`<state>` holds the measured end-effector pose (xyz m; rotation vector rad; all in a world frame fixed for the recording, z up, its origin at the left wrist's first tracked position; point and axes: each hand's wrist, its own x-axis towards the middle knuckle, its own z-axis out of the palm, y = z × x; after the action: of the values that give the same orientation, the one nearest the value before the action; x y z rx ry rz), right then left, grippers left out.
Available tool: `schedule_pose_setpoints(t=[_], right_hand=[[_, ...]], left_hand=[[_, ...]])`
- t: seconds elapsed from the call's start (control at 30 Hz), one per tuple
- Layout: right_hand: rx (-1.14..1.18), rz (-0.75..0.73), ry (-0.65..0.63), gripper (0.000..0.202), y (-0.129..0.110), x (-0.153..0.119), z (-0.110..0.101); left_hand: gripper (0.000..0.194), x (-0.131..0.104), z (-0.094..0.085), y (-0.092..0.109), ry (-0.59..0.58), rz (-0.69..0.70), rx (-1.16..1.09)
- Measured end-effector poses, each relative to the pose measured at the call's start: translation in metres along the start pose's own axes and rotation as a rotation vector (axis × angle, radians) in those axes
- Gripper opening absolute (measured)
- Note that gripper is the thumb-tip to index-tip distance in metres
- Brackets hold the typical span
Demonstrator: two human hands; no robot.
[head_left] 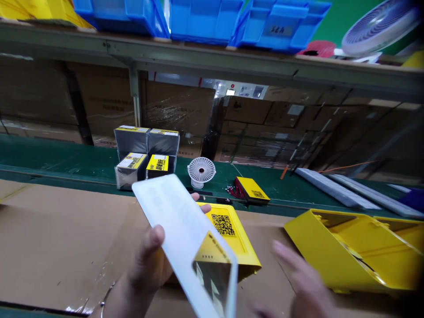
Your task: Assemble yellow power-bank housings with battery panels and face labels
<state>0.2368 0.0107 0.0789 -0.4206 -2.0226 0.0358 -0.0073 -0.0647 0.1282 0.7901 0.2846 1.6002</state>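
Note:
My left hand [150,254] grips a long white panel [175,216] by its edges, thumb on the near side and fingertips showing past the far edge. The panel tilts down toward me; its lower part has a yellow corner and a dark, glossy window-like area. Behind it on the cardboard-covered bench lies a yellow casing [243,238] with a QR code, partly hidden by the panel. To the right, my right hand [308,282] is blurred, holding nothing visible, its fingers apart. It is between the panel and an open, hollow yellow housing [318,247].
On the green ledge stand several boxed batteries or packs [132,143] with yellow labels, a small white fan [201,171] and a yellow block with red wires [252,190]. Grey strips [336,187] lie at right. Blue bins [207,20] rest on the overhead shelf [205,57].

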Motion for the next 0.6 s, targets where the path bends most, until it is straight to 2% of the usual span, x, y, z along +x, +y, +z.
schedule_pose_setpoints(t=[0.07, 0.1, 0.13, 0.17, 0.23, 0.27, 0.3, 0.33, 0.4, 0.47, 0.53, 0.6], right_hand=[[0.039, -0.137, -0.104, 0.078, -0.015, 0.011, 0.02], [0.084, -0.145, -0.134, 0.074, -0.021, 0.017, 0.029], [0.122, -0.083, -0.122, 0.066, -0.027, 0.023, 0.036], [0.16, 0.028, -0.084, 0.056, -0.031, 0.029, 0.04], [0.276, 0.32, -0.006, 0.038, -0.034, 0.039, 0.042], [0.367, 0.472, 0.013, 0.032, -0.034, 0.044, 0.04], [0.479, 0.615, 0.013, 0.032, -0.034, 0.047, 0.038], [0.603, 0.733, -0.009, 0.036, -0.032, 0.051, 0.035], [0.798, 0.916, -0.059, 0.052, -0.027, 0.055, 0.031], [0.794, 0.999, -0.061, 0.065, -0.019, 0.056, 0.029], [0.572, 0.923, -0.101, 0.068, -0.008, 0.05, 0.028], [0.275, 0.774, -0.22, 0.06, 0.004, 0.041, 0.026]], left_hand=[[0.082, -0.003, 0.001, -0.006, 0.002, -0.064, 0.079], [0.087, -0.003, 0.0, -0.006, 0.014, -0.087, 0.157], [0.093, -0.003, -0.002, -0.005, 0.046, -0.074, 0.287], [0.102, -0.003, -0.004, -0.003, 0.104, -0.001, 0.473], [0.118, 0.001, -0.008, 0.006, 0.198, 0.284, 0.974], [0.12, 0.003, -0.009, 0.012, 0.187, 0.407, 1.252], [0.118, 0.006, -0.01, 0.019, 0.125, 0.471, 1.508], [0.11, 0.009, -0.01, 0.025, 0.026, 0.457, 1.719], [0.091, 0.014, -0.011, 0.035, -0.165, 0.268, 1.974], [0.081, 0.02, -0.013, 0.039, -0.179, 0.105, 2.059], [0.076, 0.025, -0.018, 0.037, -0.117, 0.025, 2.068], [0.076, 0.029, -0.025, 0.03, -0.064, -0.028, 2.044]])
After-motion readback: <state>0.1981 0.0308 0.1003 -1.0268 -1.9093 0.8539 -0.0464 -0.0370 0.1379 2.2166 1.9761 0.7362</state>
